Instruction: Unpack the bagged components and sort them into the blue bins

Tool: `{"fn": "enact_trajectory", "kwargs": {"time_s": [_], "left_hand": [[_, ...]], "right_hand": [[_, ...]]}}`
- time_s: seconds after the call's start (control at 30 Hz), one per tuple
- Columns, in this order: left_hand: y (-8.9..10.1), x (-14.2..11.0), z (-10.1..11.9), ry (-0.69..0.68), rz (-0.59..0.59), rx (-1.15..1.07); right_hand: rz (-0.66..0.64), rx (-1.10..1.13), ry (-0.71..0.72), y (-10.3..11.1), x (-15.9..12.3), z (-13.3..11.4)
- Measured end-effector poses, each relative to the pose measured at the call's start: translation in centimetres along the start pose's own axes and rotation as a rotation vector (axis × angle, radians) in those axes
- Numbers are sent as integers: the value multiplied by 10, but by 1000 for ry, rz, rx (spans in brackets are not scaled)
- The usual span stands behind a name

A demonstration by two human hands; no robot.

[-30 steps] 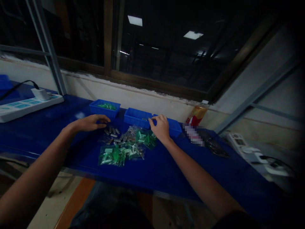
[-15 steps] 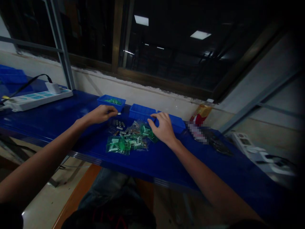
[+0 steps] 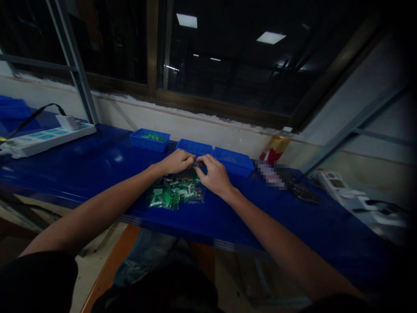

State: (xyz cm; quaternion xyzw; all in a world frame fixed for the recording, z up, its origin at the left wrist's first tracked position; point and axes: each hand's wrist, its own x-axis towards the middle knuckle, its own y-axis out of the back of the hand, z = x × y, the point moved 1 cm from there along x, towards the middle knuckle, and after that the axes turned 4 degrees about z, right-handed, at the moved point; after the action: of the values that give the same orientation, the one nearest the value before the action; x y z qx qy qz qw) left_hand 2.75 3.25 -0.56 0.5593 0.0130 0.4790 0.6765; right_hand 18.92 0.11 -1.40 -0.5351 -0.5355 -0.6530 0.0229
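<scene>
My left hand point(image 3: 177, 161) and my right hand point(image 3: 215, 174) meet above the middle of the blue table, fingertips almost touching. Both are closed in a pinch around a small greyish piece point(image 3: 196, 164), too small and blurred to name. Just below them lies a pile of clear and green plastic bags point(image 3: 166, 196) with small silvery, tube-like parts inside. A few loose metal pieces at the pile's far side are mostly hidden by my left hand. Behind my fingers stands a blue bin point(image 3: 192, 145), partly covered by them.
A blue bin point(image 3: 150, 140) with green contents stands at the back left; another blue bin point(image 3: 233, 161) is behind my right hand. White power strips lie on the left point(image 3: 48, 138) and right point(image 3: 352, 195). A red and gold packet point(image 3: 275, 149) leans by the wall.
My left hand has moved right from beside the loose metal pieces, bringing a small pale piece to my right hand. My right hand's fingers have closed, and it has shifted slightly left.
</scene>
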Motion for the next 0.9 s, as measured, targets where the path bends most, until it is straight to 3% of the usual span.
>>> {"fn": "enact_trajectory", "kwargs": {"time_s": [0.23,0.4,0.63,0.9], "left_hand": [[6,1,5,-80,147,29],[5,1,8,-190,125,26],[5,1,7,-112,121,145],[3,0,11,-46,53,106]], "right_hand": [[108,32,-144,-6,4,6],[84,70,-194,-5,4,10],[79,114,-208,-3,1,9],[107,140,-132,-3,-1,10]]}}
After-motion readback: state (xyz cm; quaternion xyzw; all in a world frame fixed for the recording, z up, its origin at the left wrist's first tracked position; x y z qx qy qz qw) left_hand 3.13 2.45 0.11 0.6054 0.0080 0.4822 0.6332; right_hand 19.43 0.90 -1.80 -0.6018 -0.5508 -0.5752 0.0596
